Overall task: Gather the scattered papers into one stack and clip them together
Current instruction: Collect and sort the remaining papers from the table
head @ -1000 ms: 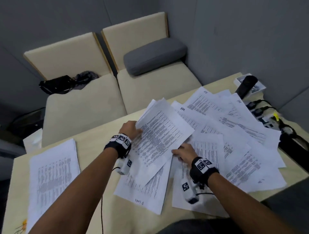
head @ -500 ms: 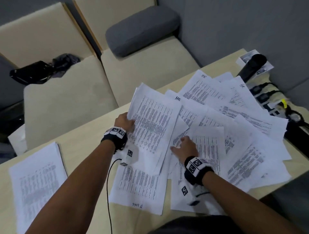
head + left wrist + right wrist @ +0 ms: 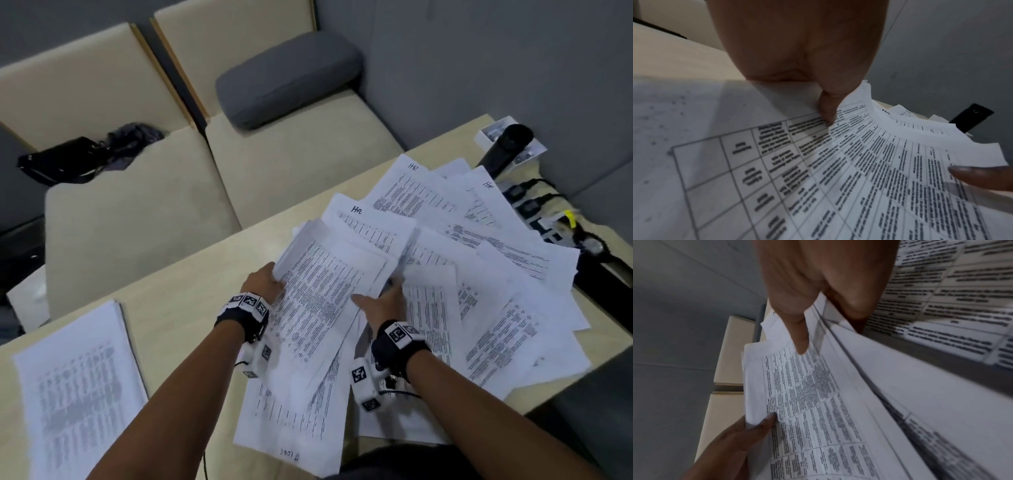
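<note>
- The left hand [image 3: 262, 286] pinched the left edge of a gathered bundle of papers [image 3: 325, 291] at frame centre, thumb on top.
- The right hand [image 3: 383, 303] gripped the bundle's right edge, thumb on top and fingers beneath.
- The bundle was lifted over the scattered papers [image 3: 479, 274] spread across the desk [image 3: 178, 291] to the right.
- A separate stack [image 3: 75, 394] lay on the desk at lower left.

Handwritten "HR" on scattered papers [image 3: 416, 186]
</note>
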Demonstrator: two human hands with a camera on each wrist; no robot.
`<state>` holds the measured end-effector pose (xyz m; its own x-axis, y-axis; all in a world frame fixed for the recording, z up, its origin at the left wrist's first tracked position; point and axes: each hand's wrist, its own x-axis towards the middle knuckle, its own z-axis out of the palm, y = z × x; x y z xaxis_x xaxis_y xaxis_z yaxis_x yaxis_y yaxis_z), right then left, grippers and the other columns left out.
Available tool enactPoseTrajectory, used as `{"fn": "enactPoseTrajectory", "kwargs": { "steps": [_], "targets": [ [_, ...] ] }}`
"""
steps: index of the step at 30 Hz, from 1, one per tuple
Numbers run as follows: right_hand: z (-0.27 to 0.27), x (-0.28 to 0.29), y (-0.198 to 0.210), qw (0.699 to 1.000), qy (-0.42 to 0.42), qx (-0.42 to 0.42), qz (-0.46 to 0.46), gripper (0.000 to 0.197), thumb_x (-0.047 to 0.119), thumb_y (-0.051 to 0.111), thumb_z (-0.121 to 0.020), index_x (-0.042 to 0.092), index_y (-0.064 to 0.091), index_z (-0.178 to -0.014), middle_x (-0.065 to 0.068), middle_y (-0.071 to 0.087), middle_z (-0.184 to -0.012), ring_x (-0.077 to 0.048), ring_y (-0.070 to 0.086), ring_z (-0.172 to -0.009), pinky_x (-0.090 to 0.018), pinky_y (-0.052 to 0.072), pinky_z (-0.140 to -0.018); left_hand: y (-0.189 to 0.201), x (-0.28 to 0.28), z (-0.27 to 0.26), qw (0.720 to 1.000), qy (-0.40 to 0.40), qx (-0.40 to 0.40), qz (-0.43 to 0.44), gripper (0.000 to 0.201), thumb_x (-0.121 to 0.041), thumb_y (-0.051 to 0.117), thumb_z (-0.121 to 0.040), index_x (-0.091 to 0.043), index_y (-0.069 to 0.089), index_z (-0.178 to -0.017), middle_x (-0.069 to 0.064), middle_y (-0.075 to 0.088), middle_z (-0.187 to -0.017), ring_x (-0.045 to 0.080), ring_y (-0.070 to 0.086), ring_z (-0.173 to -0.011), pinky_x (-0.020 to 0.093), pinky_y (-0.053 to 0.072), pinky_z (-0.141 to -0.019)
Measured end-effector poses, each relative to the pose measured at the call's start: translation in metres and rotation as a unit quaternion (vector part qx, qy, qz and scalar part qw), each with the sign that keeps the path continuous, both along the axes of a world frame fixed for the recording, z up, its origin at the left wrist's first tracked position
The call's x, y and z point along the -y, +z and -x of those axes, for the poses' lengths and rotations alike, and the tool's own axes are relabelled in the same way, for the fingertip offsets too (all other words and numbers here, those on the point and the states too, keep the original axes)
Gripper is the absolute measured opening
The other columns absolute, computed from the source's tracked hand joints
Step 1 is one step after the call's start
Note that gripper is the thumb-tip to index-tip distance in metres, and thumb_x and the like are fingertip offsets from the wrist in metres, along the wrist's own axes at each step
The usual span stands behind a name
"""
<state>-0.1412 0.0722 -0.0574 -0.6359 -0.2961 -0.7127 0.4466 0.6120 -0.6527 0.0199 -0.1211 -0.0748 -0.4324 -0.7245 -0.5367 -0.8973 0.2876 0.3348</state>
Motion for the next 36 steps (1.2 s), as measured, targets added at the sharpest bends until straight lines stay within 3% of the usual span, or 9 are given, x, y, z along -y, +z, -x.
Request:
{"fn": "enactPoseTrajectory", "kwargs": {
  "steps": [10,13,15,18,24,28,31,34,36],
  "targets": [
    [-0.010,-0.013,0.060,0.967,0.254,0.007,0.032,0.068,0.009,0.079,-0.078,0.002,0.044,-0.135,-0.005,0.055,-0.132,-0.022,0.049,-0.126,-0.030,0.038,-0.099,0.017,-0.046,-0.066,0.964,0.176,-0.177,-0.093,0.085,-0.041,0.086,-0.066,-0.017,0.041,-0.133,0.004,0.058,-0.118,0.025,0.060,-0.105,0.043,0.049,-0.095],
    [0.003,-0.009,0.093,0.940,0.333,-0.010,0.068,0.091,0.025,0.082,-0.075,0.003,0.027,-0.143,-0.013,0.041,-0.145,-0.031,0.039,-0.136,-0.039,0.036,-0.108,0.055,-0.059,-0.080,0.909,0.232,-0.297,-0.180,0.070,-0.032,0.089,-0.063,-0.022,0.053,-0.123,-0.004,0.067,-0.111,0.016,0.065,-0.103,0.039,0.048,-0.096],
    [0.009,-0.005,0.109,0.913,0.397,-0.050,0.076,0.079,0.038,0.085,-0.070,0.008,0.040,-0.127,-0.007,0.054,-0.123,-0.027,0.054,-0.118,-0.039,0.047,-0.097,0.090,-0.070,-0.083,0.898,0.211,-0.327,-0.204,0.056,-0.035,0.087,-0.065,-0.020,0.062,-0.113,-0.009,0.073,-0.096,0.003,0.068,-0.090,0.027,0.054,-0.085],
    [0.012,0.004,0.137,0.893,0.410,-0.118,0.141,0.048,0.038,0.086,-0.068,0.014,0.052,-0.093,-0.002,0.062,-0.090,-0.017,0.064,-0.085,-0.032,0.055,-0.078,0.138,-0.075,-0.077,0.879,0.199,-0.406,-0.149,0.024,-0.017,0.082,-0.072,-0.014,0.069,-0.091,-0.009,0.072,-0.071,0.006,0.067,-0.070,0.017,0.053,-0.064],
    [0.003,0.013,0.194,0.889,0.294,-0.180,0.302,0.047,0.044,0.088,-0.064,0.014,0.055,-0.078,0.007,0.067,-0.072,0.002,0.064,-0.063,-0.032,0.057,-0.074,0.239,-0.091,-0.077,0.794,0.211,-0.567,0.065,0.026,0.003,0.075,-0.076,-0.021,0.071,-0.084,-0.015,0.075,-0.076,0.004,0.071,-0.073,0.019,0.056,-0.067],
    [0.000,0.017,0.212,0.881,0.269,-0.212,0.325,0.062,0.061,0.085,-0.056,0.020,0.058,-0.093,0.002,0.065,-0.093,-0.016,0.064,-0.094,-0.042,0.053,-0.095,0.278,-0.108,-0.082,0.756,0.197,-0.604,0.157,0.018,0.000,0.078,-0.076,-0.014,0.070,-0.081,-0.015,0.072,-0.071,0.006,0.066,-0.070,0.026,0.057,-0.067],
    [0.003,0.013,0.218,0.852,0.366,-0.232,0.293,0.074,0.044,0.089,-0.062,0.018,0.058,-0.123,0.006,0.068,-0.116,-0.007,0.065,-0.105,-0.021,0.051,-0.089,0.281,-0.108,-0.091,0.727,0.229,-0.625,0.171,0.016,0.002,0.077,-0.076,-0.008,0.072,-0.087,-0.009,0.075,-0.080,0.015,0.069,-0.078,0.033,0.059,-0.074],
    [0.010,0.000,0.201,0.804,0.466,-0.313,0.196,0.025,0.024,0.083,-0.075,0.022,0.066,-0.094,0.007,0.069,-0.085,-0.012,0.064,-0.079,-0.016,0.045,-0.066,0.274,-0.104,-0.102,0.733,0.274,-0.604,0.155,0.024,0.000,0.074,-0.079,0.004,0.068,-0.102,-0.002,0.074,-0.088,0.010,0.071,-0.079,0.025,0.058,-0.071],
    [0.015,-0.011,0.185,0.801,0.481,-0.310,0.172,0.027,0.021,0.080,-0.078,0.033,0.057,-0.069,0.021,0.060,-0.061,0.003,0.057,-0.063,-0.010,0.037,-0.058,0.261,-0.100,-0.112,0.752,0.277,-0.583,0.130,0.017,0.000,0.071,-0.083,0.000,0.067,-0.099,-0.002,0.074,-0.086,0.009,0.071,-0.076,0.022,0.058,-0.068]
  ]
}}
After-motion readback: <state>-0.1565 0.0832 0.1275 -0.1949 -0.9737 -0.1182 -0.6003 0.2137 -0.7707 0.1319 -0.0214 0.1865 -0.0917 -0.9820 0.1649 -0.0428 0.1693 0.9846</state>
